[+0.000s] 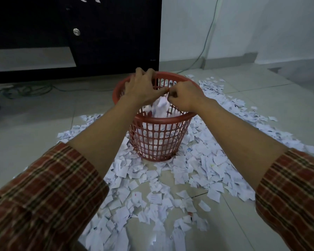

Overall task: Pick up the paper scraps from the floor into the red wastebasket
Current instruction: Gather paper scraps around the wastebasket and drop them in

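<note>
Paper scraps [198, 171]: small torn white pieces, irregular and angular, some with print, spread thick on the glossy tiled floor [43, 113] all round the red wastebasket [159, 140]; more lie inside it, white showing through the wall; basket is round, tapered plastic lattice with a solid rim, upright; left hand [143, 87] above the opening, fingers spread and relaxed; right hand [184, 98] curled beside it, blurred scraps just under both; whether it pinches paper cannot be told; plaid sleeves [49, 194] rolled back.
</note>
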